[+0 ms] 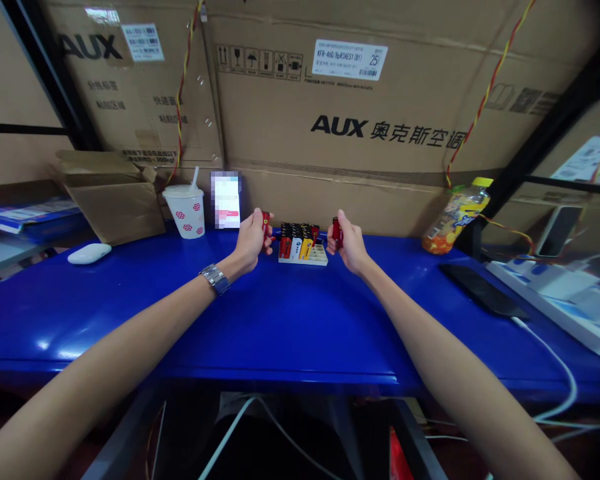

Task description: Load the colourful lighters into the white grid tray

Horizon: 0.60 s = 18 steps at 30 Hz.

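My left hand [253, 241] is closed around a red lighter [266, 225], held upright just left of a small white tray [305, 262]. On the tray's other side, my right hand [349, 241] grips a dark red lighter [337, 232], also upright. Rows of lighters with black tops stand in the tray; the front ones are a red lighter [285, 249], a white lighter [296, 249] and a yellow lighter [306, 249]. Several bare slots show at the tray's right front. A metal watch [215, 279] is on my left wrist.
The blue table [280, 320] backs onto large cardboard boxes [405, 180]. At left are a paper cup [187, 212], a propped phone [226, 200], a white earbud case [89, 254] and a brown carton [113, 200]. A drink bottle [455, 220], black phone [480, 290] and power strip [560, 300] lie right.
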### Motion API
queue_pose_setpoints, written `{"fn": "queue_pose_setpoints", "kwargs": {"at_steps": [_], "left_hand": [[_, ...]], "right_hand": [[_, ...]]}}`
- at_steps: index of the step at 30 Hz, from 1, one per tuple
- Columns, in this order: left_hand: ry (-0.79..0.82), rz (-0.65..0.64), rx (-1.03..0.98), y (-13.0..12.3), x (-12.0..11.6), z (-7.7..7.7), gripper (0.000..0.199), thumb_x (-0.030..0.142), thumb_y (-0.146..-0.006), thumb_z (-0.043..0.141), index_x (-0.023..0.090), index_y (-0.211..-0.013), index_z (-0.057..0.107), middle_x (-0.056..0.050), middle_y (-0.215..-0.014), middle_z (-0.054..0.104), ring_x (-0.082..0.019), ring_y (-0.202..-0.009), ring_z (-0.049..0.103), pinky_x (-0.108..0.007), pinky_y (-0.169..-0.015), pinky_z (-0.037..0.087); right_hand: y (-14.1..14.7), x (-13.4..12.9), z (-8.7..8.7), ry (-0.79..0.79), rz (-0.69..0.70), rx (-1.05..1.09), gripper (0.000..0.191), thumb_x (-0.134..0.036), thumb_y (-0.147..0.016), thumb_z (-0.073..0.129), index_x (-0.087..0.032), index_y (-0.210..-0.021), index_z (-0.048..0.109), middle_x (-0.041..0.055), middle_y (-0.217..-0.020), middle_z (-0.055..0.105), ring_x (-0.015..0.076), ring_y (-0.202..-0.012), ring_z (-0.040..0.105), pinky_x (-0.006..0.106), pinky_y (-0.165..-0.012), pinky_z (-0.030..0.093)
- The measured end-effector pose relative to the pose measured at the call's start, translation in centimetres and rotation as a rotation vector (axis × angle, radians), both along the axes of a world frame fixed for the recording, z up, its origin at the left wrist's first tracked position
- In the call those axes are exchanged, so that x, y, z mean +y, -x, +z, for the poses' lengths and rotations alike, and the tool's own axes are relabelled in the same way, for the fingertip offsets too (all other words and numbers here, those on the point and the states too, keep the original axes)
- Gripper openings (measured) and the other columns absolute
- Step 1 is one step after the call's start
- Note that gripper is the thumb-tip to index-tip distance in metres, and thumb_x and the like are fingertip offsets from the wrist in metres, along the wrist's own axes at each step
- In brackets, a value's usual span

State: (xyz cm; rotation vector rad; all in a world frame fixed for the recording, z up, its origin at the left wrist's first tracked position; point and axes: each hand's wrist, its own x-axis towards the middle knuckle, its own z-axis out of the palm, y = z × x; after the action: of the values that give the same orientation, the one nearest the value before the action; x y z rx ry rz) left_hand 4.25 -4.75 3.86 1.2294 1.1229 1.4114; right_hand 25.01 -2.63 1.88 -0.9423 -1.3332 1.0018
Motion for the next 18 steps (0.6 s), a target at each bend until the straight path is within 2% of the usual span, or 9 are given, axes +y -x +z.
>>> {"fn": "queue_pose_setpoints", "kwargs": {"at_steps": [3,6,10,14,18], "left_hand": [[0.014,-0.042,0.095,0.0,-0.2,0.0,0.044,0.054,-0.097,0.027,0.021,-0.08,0.05,0.005,-0.056,0.036,-0.006,-0.039,0.026,-0.024,-0.039,0.025],[0.008,-0.07,0.136,0.1,-0.3,-0.1,0.048,0.06,-0.092,0.037,0.021,-0.066,0.045,0.006,-0.051,0.032,-0.005,-0.038,0.024,-0.024,-0.039,0.021],[-0.013,-0.063,0.154,0.0,-0.6,-0.2,0.044,0.052,-0.087,0.053,0.021,-0.058,0.041,0.006,-0.047,0.029,-0.004,-0.038,0.023,-0.024,-0.039,0.019],[-0.068,-0.007,0.239,-0.1,-0.6,-0.5,0.038,0.042,-0.081,0.062,0.02,-0.056,0.043,0.005,-0.049,0.036,-0.004,-0.041,0.027,-0.023,-0.04,0.022],[-0.132,0.048,0.338,-0.1,-0.1,-1.0,0.028,0.034,-0.073,0.066,0.019,-0.058,0.048,0.004,-0.047,0.038,-0.007,-0.043,0.035,-0.023,-0.041,0.026]], "right_hand": [[0.2,-0.2,-0.1,0.057,0.042,0.007,0.055,-0.071,-0.082,0.042,-0.024,-0.054,0.04,-0.0044,-0.037,0.034,0.0101,-0.035,0.033,0.027,-0.037,0.032],[0.4,-0.5,0.0,0.099,0.053,-0.01,0.056,-0.072,-0.08,0.043,-0.025,-0.051,0.038,-0.005,-0.035,0.032,0.0101,-0.032,0.033,0.027,-0.036,0.033],[0.6,-1.0,0.4,0.177,0.045,-0.016,0.055,-0.071,-0.082,0.036,-0.025,-0.052,0.036,-0.0055,-0.035,0.029,0.009,-0.03,0.026,0.026,-0.032,0.025],[0.6,-1.0,0.6,0.255,0.037,0.001,0.052,-0.066,-0.086,0.027,-0.025,-0.054,0.034,-0.0055,-0.035,0.026,0.0078,-0.03,0.019,0.024,-0.031,0.015],[0.4,-0.6,0.2,0.229,-0.002,-0.067,0.054,-0.066,-0.087,0.015,-0.026,-0.056,0.034,-0.004,-0.037,0.026,0.0089,-0.03,0.019,0.025,-0.031,0.015]]}}
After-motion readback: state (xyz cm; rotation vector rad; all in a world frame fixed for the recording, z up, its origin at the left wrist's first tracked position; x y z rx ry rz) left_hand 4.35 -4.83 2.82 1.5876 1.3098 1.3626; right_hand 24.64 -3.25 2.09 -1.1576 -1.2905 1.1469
